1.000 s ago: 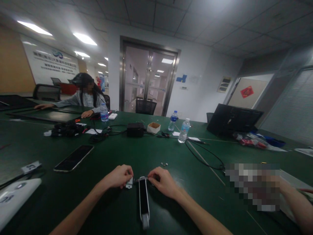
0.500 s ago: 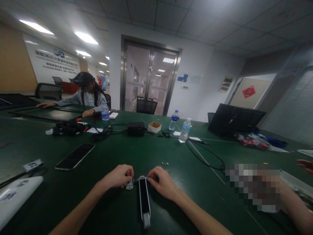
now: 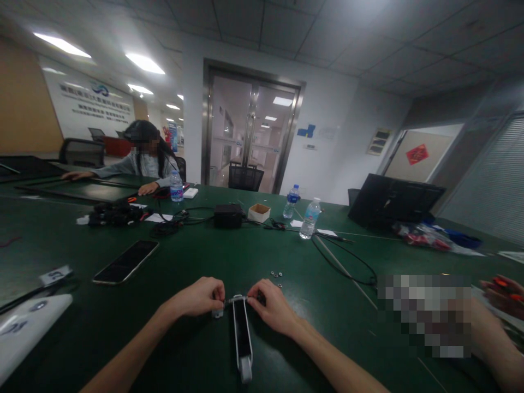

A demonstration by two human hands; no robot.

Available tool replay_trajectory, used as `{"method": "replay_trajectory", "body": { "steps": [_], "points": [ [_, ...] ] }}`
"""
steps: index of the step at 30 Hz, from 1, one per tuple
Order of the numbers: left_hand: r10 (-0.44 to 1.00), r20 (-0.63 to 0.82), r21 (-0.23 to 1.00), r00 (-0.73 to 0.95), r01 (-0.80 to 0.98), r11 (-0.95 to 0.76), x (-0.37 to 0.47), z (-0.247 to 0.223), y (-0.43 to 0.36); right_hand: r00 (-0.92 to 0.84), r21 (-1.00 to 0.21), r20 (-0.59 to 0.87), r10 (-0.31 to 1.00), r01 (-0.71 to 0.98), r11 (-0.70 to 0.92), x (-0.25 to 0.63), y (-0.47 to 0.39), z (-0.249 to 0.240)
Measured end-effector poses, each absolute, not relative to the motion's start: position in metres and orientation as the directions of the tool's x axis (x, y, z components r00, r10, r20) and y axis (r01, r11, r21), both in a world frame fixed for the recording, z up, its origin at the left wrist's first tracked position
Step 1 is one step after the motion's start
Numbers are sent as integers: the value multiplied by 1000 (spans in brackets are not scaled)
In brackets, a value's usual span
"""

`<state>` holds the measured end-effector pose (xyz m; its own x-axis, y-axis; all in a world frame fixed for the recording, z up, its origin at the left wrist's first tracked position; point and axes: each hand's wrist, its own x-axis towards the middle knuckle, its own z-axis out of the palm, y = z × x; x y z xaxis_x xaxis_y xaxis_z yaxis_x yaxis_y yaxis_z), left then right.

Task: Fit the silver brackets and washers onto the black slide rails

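Note:
A long, narrow pale metal frame (image 3: 250, 349) with a dark middle lies lengthwise in front of me, its light-coloured end toward me. At its far end a short thin rod (image 3: 232, 299) sticks out to the left. My left hand (image 3: 203, 296) is closed in a pinch beside that rod, on a small metal bracket (image 3: 218, 314) mostly covered by the fingers. Thumb and fingers of my right hand (image 3: 270, 303) pinch at the frame's far right corner; what lies between them is hidden. Several small nuts (image 3: 280, 274) lie beyond my right hand.
A phone (image 3: 126, 262) and a white device (image 3: 35, 327) lie left. Bottles (image 3: 310, 219), a small open box (image 3: 259, 213), a black box (image 3: 228, 216) and cables stand farther back. At right are another person's arm (image 3: 493, 333) and a monitor (image 3: 395, 202); another person sits far left.
The bracket at my left fingers has turned slightly and shows less. My right hand has barely moved. At the far right, another hand has come further into view with something orange-red.

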<state>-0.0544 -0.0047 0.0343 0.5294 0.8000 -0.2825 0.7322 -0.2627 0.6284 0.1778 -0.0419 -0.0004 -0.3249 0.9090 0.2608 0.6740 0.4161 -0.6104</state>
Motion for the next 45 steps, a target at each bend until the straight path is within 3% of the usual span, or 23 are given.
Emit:
{"method": "replay_trajectory", "body": {
  "steps": [8, 17, 25, 32, 36, 41, 45],
  "points": [
    [795, -273, 633, 541, 724, -274, -48, 41, -8, -329, -623, 263, 907, 660, 420, 178, -41, -8],
    [777, -264, 647, 571, 702, -296, -54, 36, -4, -437, -536, 245, 865, 683, 496, 188, -36, -2],
    [777, -199, 625, 597, 688, -369, -56, 27, 1, -308, -720, 205, 929, 595, 357, 185, -36, -3],
    [776, -212, 659, 593, 674, -335, -53, 30, -2, -301, -756, 172, 938, 570, 321, 181, -42, 5],
    [768, -207, 669, 607, 660, -341, -52, 27, -1, -335, -721, 225, 915, 574, 388, 180, -42, 5],
    [768, -194, 654, 611, 664, -363, -53, 21, 3, -373, -578, 306, 876, 658, 483, 186, -38, 3],
    [776, -195, 646, 600, 674, -359, -52, 18, 4, -428, -507, 280, 859, 694, 511, 191, -36, 3]
  ]
}}
